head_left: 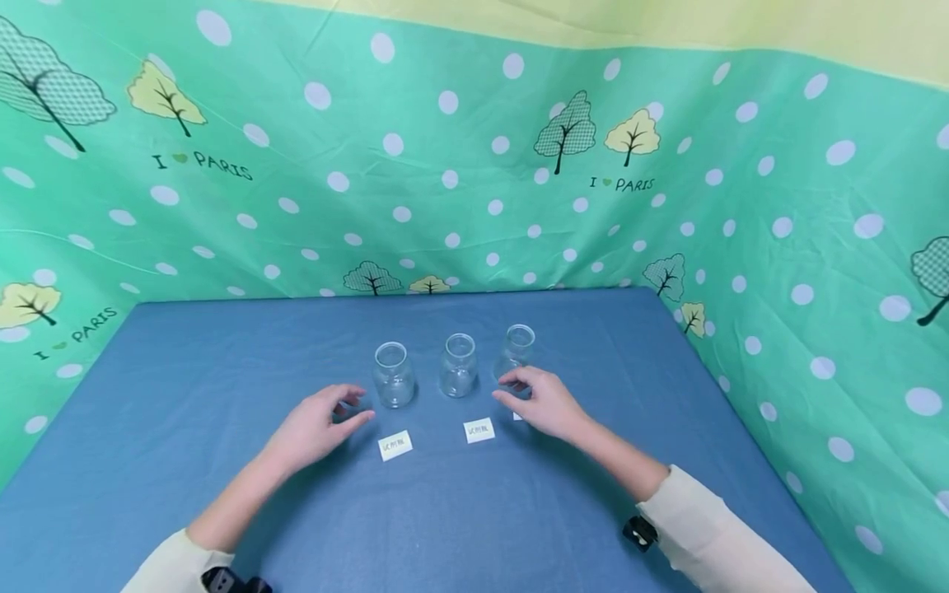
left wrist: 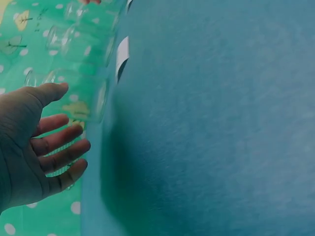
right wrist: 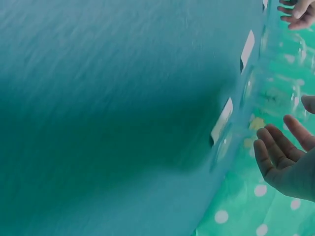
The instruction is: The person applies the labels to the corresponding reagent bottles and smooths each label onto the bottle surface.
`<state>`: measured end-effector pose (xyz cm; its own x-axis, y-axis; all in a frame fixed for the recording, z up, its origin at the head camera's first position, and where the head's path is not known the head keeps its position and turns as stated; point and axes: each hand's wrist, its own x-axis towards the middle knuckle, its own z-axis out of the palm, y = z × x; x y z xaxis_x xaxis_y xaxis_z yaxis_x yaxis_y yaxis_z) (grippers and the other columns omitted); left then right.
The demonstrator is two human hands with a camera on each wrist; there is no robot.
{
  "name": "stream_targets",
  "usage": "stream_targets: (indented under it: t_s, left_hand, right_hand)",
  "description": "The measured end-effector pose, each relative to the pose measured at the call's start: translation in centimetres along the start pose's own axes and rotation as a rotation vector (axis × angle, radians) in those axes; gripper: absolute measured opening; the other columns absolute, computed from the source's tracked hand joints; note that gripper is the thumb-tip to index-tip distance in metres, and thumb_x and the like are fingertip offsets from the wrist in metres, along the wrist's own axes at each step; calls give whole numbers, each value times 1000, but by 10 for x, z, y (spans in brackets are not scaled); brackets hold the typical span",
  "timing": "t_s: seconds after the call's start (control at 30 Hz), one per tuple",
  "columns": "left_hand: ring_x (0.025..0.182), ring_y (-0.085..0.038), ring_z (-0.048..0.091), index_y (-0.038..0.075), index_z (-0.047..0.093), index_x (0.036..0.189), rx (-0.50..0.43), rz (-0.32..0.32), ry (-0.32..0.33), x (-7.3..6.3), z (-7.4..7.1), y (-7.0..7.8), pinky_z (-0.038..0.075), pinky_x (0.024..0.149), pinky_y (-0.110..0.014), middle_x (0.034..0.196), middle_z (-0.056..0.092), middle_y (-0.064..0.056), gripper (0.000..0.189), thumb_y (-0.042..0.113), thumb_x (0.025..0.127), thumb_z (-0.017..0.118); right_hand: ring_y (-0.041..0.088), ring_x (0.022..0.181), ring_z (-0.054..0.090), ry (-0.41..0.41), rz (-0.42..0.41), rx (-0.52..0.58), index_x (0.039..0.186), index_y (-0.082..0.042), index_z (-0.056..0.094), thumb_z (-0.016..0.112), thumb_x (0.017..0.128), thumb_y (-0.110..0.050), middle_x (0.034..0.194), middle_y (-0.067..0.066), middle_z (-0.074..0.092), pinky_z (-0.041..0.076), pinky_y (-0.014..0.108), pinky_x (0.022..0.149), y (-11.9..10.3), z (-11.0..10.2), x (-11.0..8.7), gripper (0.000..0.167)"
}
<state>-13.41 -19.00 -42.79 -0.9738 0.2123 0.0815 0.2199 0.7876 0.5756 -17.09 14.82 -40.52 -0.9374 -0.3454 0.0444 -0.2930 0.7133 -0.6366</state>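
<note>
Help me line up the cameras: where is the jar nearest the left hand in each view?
Head: leftmost jar, centre, beside the left hand.
Left wrist: faint, at the fingertips, left side.
Right wrist: top right, too blurred to place.
Shared landmark: the white label before it.

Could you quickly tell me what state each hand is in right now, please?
Left hand: open, fingers relaxed, holding nothing, beside the left jar.
Right hand: open, holding nothing, just by the right jar.
</note>
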Motion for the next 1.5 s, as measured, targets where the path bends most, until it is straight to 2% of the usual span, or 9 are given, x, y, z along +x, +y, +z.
stream_targets:
  t_s: [0.13,0.37,0.5,0.63,0.97,1.27,1.5]
  left_hand:
    - [78,-9,56,9,64,111,0,11,-48,-4,6,2,46,67,-28,96,65,-2,36,34,85,67]
    - [68,-3,48,12,67,97,7,108,-76,-9,12,4,42,61,-21,82,58,4,27,32,80,72]
    - [66,-3,46,13,66,93,6,113,-103,-10,15,2,40,59,-20,79,56,5,25,31,77,75]
    - [66,-4,46,13,66,91,10,113,-120,-10,16,3,39,59,-21,78,56,5,25,29,75,77]
    - [69,-6,47,14,65,88,64,159,-103,-12,20,6,41,62,-25,77,54,6,25,28,73,78]
    - [69,-6,46,14,64,88,86,149,-110,-14,22,9,40,61,-25,77,53,5,24,28,74,78]
    - [70,-8,47,14,64,87,79,141,-117,-14,23,10,41,63,-26,77,53,5,23,26,74,78]
  right_hand:
    - [17,94,62,-42,-44,12,107,-10,68,66,87,-30,104,1,67,50,28,75,-5,11,2,29]
    - [19,97,61,-138,-132,22,109,-9,66,64,88,-29,105,5,66,50,31,78,-19,32,5,29]
    - [17,95,62,-145,-212,-32,107,-11,67,64,88,-29,103,3,66,51,31,81,-28,44,8,27]
    - [13,93,61,-156,-284,-130,107,-13,67,64,87,-31,102,0,66,49,25,81,-38,54,10,27]
    - [6,97,59,-235,-293,-287,112,-21,65,65,86,-37,105,-5,65,48,22,85,-57,75,17,31]
    - [7,91,56,-240,-348,-408,111,-25,65,67,83,-40,101,-7,61,47,22,78,-63,89,24,32]
    - [7,80,49,-278,-371,-436,111,-27,66,68,83,-41,92,-6,53,41,20,69,-64,92,27,32]
